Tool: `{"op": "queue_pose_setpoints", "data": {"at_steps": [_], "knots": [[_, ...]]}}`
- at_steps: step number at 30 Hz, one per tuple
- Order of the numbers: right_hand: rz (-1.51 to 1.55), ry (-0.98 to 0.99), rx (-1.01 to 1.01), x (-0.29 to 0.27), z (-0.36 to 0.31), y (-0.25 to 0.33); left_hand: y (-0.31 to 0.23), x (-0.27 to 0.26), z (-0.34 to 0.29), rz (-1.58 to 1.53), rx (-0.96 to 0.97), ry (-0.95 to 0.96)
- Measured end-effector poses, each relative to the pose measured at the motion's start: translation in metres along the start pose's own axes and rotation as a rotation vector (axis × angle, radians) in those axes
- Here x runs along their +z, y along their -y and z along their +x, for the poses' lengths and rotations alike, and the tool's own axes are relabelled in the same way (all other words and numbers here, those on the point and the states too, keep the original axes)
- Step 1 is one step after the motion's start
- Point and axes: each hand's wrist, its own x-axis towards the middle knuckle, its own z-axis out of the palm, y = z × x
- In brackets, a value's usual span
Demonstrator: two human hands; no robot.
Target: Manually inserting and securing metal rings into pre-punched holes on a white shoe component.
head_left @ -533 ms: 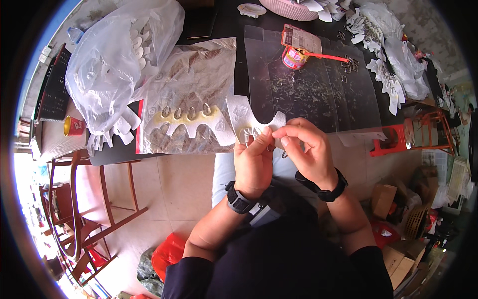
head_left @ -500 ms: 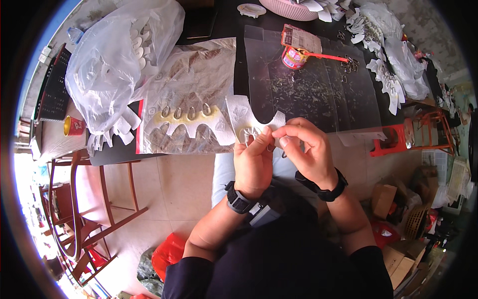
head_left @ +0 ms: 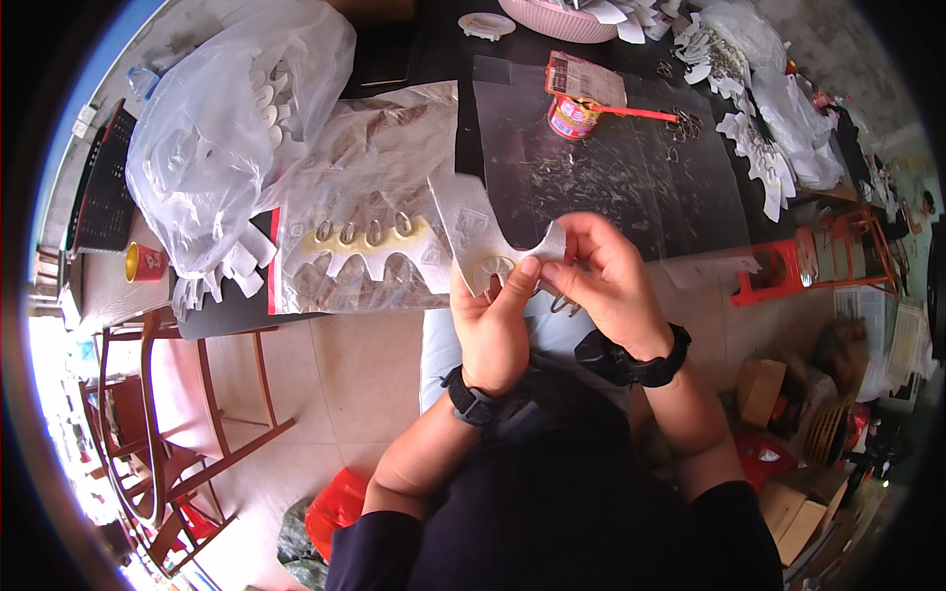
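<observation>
The left hand pinched a slanting, white, scalloped, paper-like strip by its lower edge; the right hand, nearer its right end, clasped oval metal rings.

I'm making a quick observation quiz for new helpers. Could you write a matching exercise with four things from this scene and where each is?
Things
1. White scalloped piece
2. Four metal rings
3. Small tin
4. Pink basket

Places
A. On the clear sheet, with an orange-red stick at its top
B. At the far side of the table, holding white pieces
C. Gripped by the left hand, with the right hand close at its edge
D. In a row, left of both hands

Pairs: 1-C, 2-D, 3-A, 4-B
</observation>
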Motion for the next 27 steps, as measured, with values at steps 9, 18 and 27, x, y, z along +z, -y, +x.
{"op": "queue_pose_setpoints", "data": {"at_steps": [9, 18, 27], "knots": [[-0.619, -0.243, -0.624, 0.004, -0.003, 0.001, 0.004, -0.006, 0.006, 0.053, -0.002, 0.104], [0.423, 0.173, 0.309, -0.017, -0.001, 0.004, -0.006, 0.001, 0.002, 0.001, -0.122, 0.12], [0.35, 0.139, 0.282, -0.019, -0.002, -0.006, -0.003, -0.002, -0.001, 0.017, -0.19, 0.101]]}}
